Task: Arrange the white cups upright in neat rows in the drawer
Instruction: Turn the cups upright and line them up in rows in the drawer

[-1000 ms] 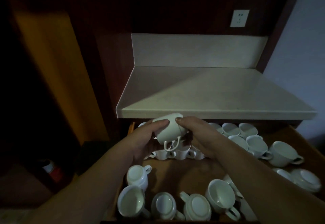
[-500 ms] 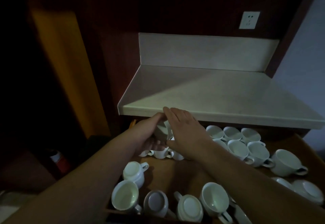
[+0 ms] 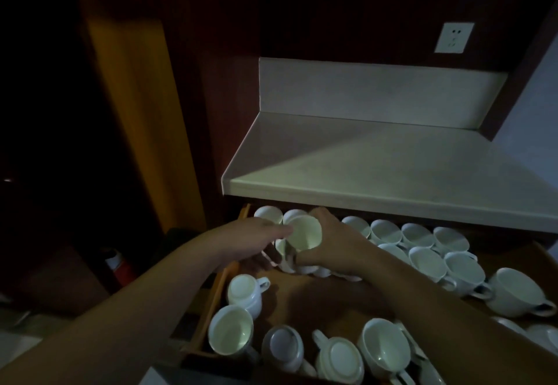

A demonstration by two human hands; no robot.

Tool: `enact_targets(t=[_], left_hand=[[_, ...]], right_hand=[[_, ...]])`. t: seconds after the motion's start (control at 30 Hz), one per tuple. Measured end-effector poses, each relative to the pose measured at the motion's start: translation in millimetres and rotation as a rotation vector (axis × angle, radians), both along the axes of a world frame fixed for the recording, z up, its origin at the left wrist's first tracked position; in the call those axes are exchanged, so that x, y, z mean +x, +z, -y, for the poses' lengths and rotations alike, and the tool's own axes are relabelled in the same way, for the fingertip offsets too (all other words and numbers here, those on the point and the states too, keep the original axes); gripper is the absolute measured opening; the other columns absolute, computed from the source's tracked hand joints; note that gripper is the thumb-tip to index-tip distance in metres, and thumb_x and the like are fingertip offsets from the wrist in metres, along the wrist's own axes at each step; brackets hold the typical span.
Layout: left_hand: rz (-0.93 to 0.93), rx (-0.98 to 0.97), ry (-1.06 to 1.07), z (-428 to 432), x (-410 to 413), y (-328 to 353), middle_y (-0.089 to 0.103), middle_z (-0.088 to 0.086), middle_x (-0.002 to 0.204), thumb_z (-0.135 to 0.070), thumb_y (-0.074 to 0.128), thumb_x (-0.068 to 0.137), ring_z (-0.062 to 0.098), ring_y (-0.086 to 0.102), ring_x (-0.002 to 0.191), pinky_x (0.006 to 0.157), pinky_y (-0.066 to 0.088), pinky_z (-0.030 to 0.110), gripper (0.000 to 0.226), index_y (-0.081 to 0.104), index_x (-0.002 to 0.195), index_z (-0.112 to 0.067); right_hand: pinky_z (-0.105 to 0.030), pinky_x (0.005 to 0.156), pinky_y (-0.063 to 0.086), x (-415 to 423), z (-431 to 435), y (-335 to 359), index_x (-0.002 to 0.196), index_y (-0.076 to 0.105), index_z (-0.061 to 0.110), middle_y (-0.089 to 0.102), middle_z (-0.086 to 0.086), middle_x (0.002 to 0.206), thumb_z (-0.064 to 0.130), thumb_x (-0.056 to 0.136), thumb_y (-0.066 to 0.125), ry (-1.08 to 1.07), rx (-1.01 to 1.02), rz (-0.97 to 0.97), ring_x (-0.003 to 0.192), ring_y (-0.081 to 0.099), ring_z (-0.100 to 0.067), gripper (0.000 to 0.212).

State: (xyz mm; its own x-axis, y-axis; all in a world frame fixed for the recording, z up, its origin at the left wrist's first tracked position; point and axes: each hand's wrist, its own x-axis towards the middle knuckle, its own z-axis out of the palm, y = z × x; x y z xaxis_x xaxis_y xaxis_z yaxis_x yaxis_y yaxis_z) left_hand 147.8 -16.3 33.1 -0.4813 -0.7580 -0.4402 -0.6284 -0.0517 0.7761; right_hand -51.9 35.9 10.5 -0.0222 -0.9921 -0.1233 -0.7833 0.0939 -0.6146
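The white ceramic cup [image 3: 303, 233] is tilted, mouth towards us, near the far left corner of the open wooden drawer [image 3: 216, 291]. The left hand [image 3: 256, 238] and right hand [image 3: 335, 242] both clasp it, probably to seat it upright in the back row. Loose cups [image 3: 231, 335] crowd the near edge. A pale countertop [image 3: 377, 173] overhangs in the dim room.

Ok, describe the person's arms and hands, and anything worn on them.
Left forearm and right forearm are bare, no sleeves in view. Left hand and right hand are ungloved; no watch, bracelet or ring shows in this dim light.
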Motion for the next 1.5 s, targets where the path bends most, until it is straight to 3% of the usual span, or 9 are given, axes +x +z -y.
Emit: enact_targets(t=[0.17,0.23,0.4,0.63,0.87,1.13,1.27,1.37,1.5], left_hand=[[0.574,-0.499,-0.320,7,13,-55,0.068,-0.007,0.085,-0.057,0.066,0.093,0.009,0.065,0.079,0.076,0.058,0.033,0.028,0.070,0.096,-0.029],[0.605,-0.517,-0.349,6,13,-74,0.063,-0.010,0.082,-0.052,0.069,0.091,0.010,0.062,0.079,0.076,0.057,0.034,0.019,0.063,0.087,-0.035],[0.662,-0.505,-0.335,5,8,-100,0.071,-0.002,0.102,-0.036,0.078,0.085,0.017,0.069,0.093,0.085,0.062,0.040,0.029,0.066,0.110,-0.026],[0.920,-0.446,-0.627,13,-5,-101,0.067,0.008,0.122,-0.034,0.075,0.094,0.028,0.066,0.113,0.095,0.057,0.041,0.039,0.068,0.127,-0.016],[0.913,-0.494,-0.695,12,-9,-100,0.069,0.011,0.119,-0.026,0.074,0.093,0.030,0.068,0.110,0.093,0.057,0.041,0.033,0.070,0.122,-0.010],[0.610,-0.430,-0.430,22,10,-77,0.065,-0.003,0.111,-0.033,0.082,0.079,0.015,0.065,0.097,0.085,0.061,0.037,0.049,0.062,0.124,-0.026],[0.366,-0.342,-0.245,33,26,-47,0.062,-0.009,0.109,-0.037,0.086,0.073,0.011,0.063,0.097,0.086,0.061,0.037,0.060,0.062,0.128,-0.031],[-0.036,-0.023,-0.014,35,39,-32,0.064,0.004,0.121,-0.021,0.090,0.077,0.023,0.065,0.110,0.093,0.060,0.042,0.059,0.062,0.128,-0.022],[-0.392,0.201,0.157,33,49,-21,0.064,0.017,0.129,-0.011,0.083,0.081,0.039,0.062,0.118,0.085,0.058,0.046,0.046,0.067,0.124,-0.015]], right_hand=[[-0.041,0.067,0.057,0,-4,-53,0.101,0.053,0.023,0.060,0.007,0.095,0.040,0.057,0.084,-0.073,0.100,-0.009,0.079,0.062,-0.009,0.056],[-0.041,0.066,0.058,0,-4,-73,0.107,0.050,0.022,0.060,0.002,0.103,0.043,0.051,0.079,-0.132,0.165,-0.023,0.087,0.064,-0.014,0.066],[-0.034,0.076,0.044,5,-10,-99,0.123,0.037,0.023,0.043,-0.001,0.119,0.041,0.066,0.081,-0.159,0.205,-0.148,0.113,0.049,-0.023,0.074],[-0.019,0.060,0.035,2,-13,-117,0.129,0.041,0.020,0.034,0.002,0.117,0.039,0.068,0.087,-0.165,0.178,-0.087,0.101,0.046,-0.014,0.079],[-0.027,0.076,0.044,4,-15,-120,0.130,0.042,0.020,0.039,0.003,0.119,0.041,0.063,0.089,-0.158,0.146,-0.059,0.107,0.052,-0.016,0.085],[-0.024,0.075,0.046,-2,-10,-130,0.120,0.051,0.024,0.052,0.004,0.114,0.060,0.048,0.085,-0.158,0.152,-0.094,0.106,0.054,-0.013,0.087],[-0.022,0.076,0.045,6,-9,-114,0.124,0.047,0.026,0.046,0.013,0.104,0.038,0.072,0.086,-0.143,0.184,-0.132,0.111,0.057,-0.014,0.067],[-0.035,0.100,0.050,6,-8,-101,0.142,0.046,0.018,0.057,-0.007,0.135,0.032,0.089,0.077,-0.108,0.268,-0.212,0.127,0.057,-0.031,0.063],[-0.026,0.074,0.051,-3,-4,-49,0.119,0.065,0.024,0.071,0.001,0.113,0.032,0.094,0.067,-0.071,0.157,-0.288,0.099,0.067,-0.018,0.026]])
